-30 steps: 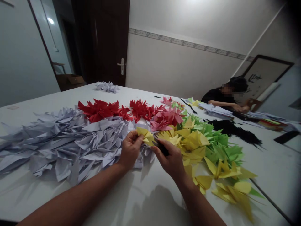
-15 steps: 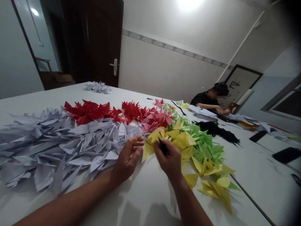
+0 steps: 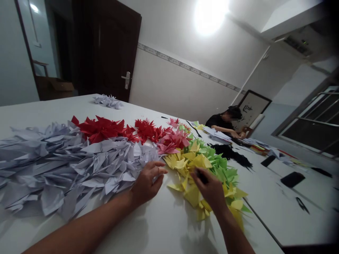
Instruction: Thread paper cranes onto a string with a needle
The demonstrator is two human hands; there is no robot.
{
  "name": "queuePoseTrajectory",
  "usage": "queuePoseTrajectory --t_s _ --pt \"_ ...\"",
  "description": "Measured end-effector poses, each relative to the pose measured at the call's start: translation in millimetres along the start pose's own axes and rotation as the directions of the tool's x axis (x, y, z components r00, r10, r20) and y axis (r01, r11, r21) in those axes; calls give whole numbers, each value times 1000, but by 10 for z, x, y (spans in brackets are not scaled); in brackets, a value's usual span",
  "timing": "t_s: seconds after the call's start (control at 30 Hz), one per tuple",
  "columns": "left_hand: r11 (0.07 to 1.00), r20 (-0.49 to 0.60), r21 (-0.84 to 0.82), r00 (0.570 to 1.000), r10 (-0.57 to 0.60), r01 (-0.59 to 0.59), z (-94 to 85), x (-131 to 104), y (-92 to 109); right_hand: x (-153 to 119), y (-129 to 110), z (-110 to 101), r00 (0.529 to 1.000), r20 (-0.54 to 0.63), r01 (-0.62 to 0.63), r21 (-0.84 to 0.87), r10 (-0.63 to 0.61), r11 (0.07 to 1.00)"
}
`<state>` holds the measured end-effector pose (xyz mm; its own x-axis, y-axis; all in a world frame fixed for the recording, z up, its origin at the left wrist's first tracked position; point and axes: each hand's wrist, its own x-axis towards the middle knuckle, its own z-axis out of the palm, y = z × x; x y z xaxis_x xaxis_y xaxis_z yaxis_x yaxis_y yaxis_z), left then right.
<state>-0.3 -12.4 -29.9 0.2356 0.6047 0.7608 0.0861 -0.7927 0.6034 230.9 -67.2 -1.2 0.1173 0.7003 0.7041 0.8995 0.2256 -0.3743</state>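
Close to the near end of a white pile of crane-like folded papers (image 3: 113, 164), my left hand (image 3: 148, 180) is open, fingers apart and holding nothing. My right hand (image 3: 210, 187) is closed around a small black object (image 3: 202, 175) whose kind I cannot make out. Its fingertips are at the yellow folded papers (image 3: 192, 194), though whether they grip one is hidden. Green folded papers (image 3: 221, 167) lie just beyond that hand. Pink ones (image 3: 176, 139) and red ones (image 3: 102, 128) are farther back.
A black stringy bundle (image 3: 231, 154) lies past the green papers. On the right are a black phone-like slab (image 3: 292, 179) and black scissors (image 3: 302, 205). A person in dark clothing (image 3: 221, 121) sits at the far side near paper stacks (image 3: 217, 134). Another white cluster (image 3: 108, 101) is at the back left.
My right hand has moved right, over the yellow papers, away from my left hand. The yellow paper that was between my hands is now farther right. The camera view has turned and tilted.
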Motion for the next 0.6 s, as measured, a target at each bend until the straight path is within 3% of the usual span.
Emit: queuePoseTrajectory --t_s 0.1,0.3,0.43,0.6 --pt "1000 -4 -16 1000 3 -3 -4 1 12 204 78 -60 982 -139 -135 -53 127 989" --pt "999 22 -29 1000 20 -19 -11 -4 14 493 150 -53 982 -87 -172 -69 166 983" --pt "980 -16 -191 998 -60 56 -17 3 33 524 -111 -33 979 -161 -122 34 126 992" --pt "816 -35 -506 938 -344 280 24 -12 63 447 -611 305 984 -178 21 252 25 967"
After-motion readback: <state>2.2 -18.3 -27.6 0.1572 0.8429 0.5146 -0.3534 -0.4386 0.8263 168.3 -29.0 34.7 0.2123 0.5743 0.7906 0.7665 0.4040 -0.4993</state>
